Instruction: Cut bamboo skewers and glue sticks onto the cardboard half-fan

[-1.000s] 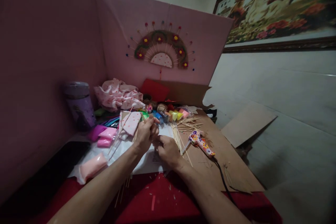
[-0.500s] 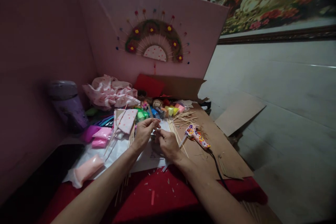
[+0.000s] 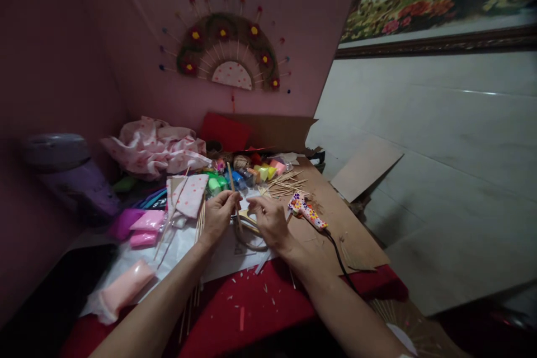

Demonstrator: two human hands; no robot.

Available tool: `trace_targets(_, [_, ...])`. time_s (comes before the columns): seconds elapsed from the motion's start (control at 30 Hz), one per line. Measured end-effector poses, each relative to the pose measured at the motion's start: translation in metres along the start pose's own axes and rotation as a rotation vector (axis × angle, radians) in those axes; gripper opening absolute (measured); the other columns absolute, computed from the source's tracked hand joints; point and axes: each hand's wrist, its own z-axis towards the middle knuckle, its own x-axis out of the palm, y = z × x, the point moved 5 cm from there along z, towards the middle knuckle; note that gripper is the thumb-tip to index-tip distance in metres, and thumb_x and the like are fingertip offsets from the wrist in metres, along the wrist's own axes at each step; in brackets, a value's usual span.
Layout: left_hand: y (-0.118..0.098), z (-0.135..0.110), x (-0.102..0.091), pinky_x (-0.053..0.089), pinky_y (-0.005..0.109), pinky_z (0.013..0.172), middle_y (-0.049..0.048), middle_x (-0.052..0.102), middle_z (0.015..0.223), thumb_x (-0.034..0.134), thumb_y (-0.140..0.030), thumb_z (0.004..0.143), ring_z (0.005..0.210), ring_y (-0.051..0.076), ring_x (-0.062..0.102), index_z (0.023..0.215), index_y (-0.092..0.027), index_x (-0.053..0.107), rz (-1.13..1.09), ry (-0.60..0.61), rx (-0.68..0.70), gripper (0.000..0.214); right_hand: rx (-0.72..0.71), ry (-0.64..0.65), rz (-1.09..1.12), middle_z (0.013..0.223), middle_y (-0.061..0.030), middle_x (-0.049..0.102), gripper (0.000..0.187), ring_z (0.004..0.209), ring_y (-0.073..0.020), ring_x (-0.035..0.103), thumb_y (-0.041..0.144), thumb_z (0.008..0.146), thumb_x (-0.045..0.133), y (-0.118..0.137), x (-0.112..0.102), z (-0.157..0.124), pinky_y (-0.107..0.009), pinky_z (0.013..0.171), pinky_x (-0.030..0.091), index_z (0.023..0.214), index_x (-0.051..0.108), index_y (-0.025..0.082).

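Note:
My left hand [image 3: 218, 217] is closed in a pinch on a thin wooden skewer [image 3: 233, 196] that stands tilted upward between my hands. My right hand [image 3: 271, 220] is closed beside it, fingers curled over a pale curved piece [image 3: 248, 222] lying on the white paper [image 3: 226, 254]; what it grips is partly hidden. A glue gun with a flowered body [image 3: 306, 211] lies just right of my right hand on the brown cardboard sheet [image 3: 335, 235]. Loose skewers [image 3: 285, 182] lie scattered behind it.
A purple bottle [image 3: 71, 176] stands at the left. Pink clay packets [image 3: 140, 224], a pink packet [image 3: 121, 288], coloured clay pieces [image 3: 247, 173] and pink cloth [image 3: 151, 148] crowd the back. A finished fan [image 3: 229, 56] hangs on the pink board. The red tabletop [image 3: 260, 313] carries small scraps.
The view has tilted down and shifted. My hands have moved a little apart, and the skewer now stands up between them over the curved piece.

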Motion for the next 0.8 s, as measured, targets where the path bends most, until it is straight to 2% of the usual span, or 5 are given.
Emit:
trace_targets(0.1, [0.005,0.0,-0.002,0.032,0.02,0.046,-0.0021,0.052,0.054,0.054,-0.04,0.08,0.049,0.009,0.042,0.069,-0.016,0.061,0.033,-0.014,0.003,0.027,0.198,-0.113,0.182,0.069,-0.0032,0.065,0.034,0.057,-0.0127,0.055,0.039,0.091,0.042,-0.013,-0.023,0.013,-0.023,0.055,0.041,0.086,0.066,0.016])
trace_targets(0.23, [0.002,-0.001,-0.003,0.034,0.02,0.047,-0.0016,0.053,0.053,0.054,-0.038,0.081,0.049,0.009,0.044,0.067,-0.016,0.061,0.066,-0.034,0.016,0.026,0.332,-0.035,0.195,0.065,-0.0015,0.065,0.032,0.043,-0.0089,0.047,0.041,0.087,0.048,-0.019,-0.049,0.024,-0.022,0.046,0.037,0.077,0.064,0.015])
trace_targets(0.43, [-0.003,-0.004,0.001,0.037,0.02,0.05,-0.002,0.053,0.053,0.054,-0.036,0.08,0.052,0.01,0.046,0.065,-0.016,0.059,0.101,0.005,0.006,0.026,0.25,0.235,-0.394,0.063,-0.0037,0.063,0.022,0.06,-0.0146,0.056,0.02,0.082,0.053,-0.012,-0.075,-0.008,-0.025,0.057,0.037,0.061,0.06,0.017])
trace_targets(0.63, [-0.006,-0.006,0.006,0.037,0.021,0.051,-0.0023,0.052,0.051,0.054,-0.036,0.081,0.051,0.01,0.046,0.063,-0.016,0.059,0.121,0.015,0.078,0.027,0.174,0.323,-0.584,0.08,-0.0069,0.064,0.009,0.075,-0.021,0.059,0.023,0.072,0.069,-0.022,-0.068,-0.064,-0.029,0.065,0.041,0.071,0.061,0.02])
trace_targets(0.8, [-0.012,-0.008,0.006,0.036,0.021,0.052,-0.0024,0.051,0.05,0.052,-0.036,0.082,0.049,0.01,0.045,0.06,-0.017,0.057,0.16,0.031,0.119,0.03,0.193,0.304,-0.533,0.083,-0.0049,0.064,0.012,0.076,-0.0187,0.059,0.009,0.077,0.06,-0.016,-0.048,-0.071,-0.027,0.066,0.04,0.081,0.063,0.02])
